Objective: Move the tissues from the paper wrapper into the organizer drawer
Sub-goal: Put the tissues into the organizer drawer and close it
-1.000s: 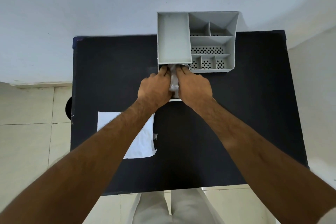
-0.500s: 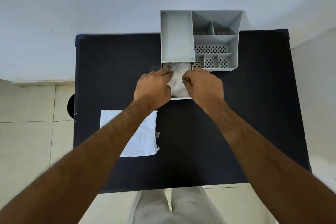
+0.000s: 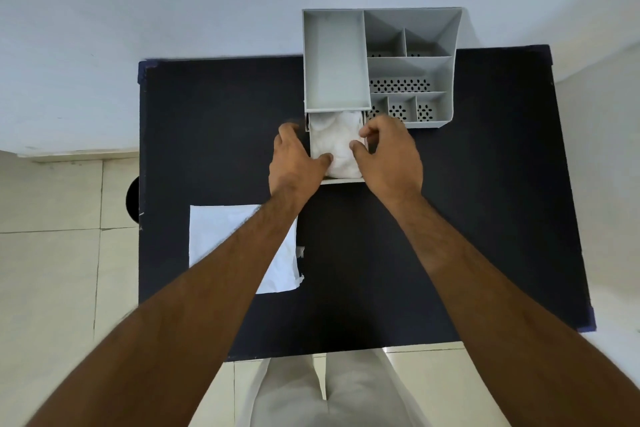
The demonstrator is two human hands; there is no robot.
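Observation:
The white tissues [image 3: 337, 142] lie crumpled inside the pulled-out drawer [image 3: 343, 179] of the grey organizer [image 3: 381, 66] at the table's far side. My left hand [image 3: 298, 163] is at the drawer's left side, fingers spread, its thumb tip touching the tissues. My right hand [image 3: 389, 156] hovers at the drawer's right side with fingers apart, thumb and forefinger close to the tissues' right edge. The flat white paper wrapper [image 3: 225, 239] lies on the table to the near left, partly under my left forearm.
The dark table [image 3: 485, 218] stands against a pale wall. The organizer has several small perforated compartments [image 3: 401, 85] on its right. A tiled floor and my light trousers [image 3: 325, 392] show below the near edge.
Both hands have drawn apart and opened, uncovering the tissues in the drawer. They were pressed together over the tissues a second ago.

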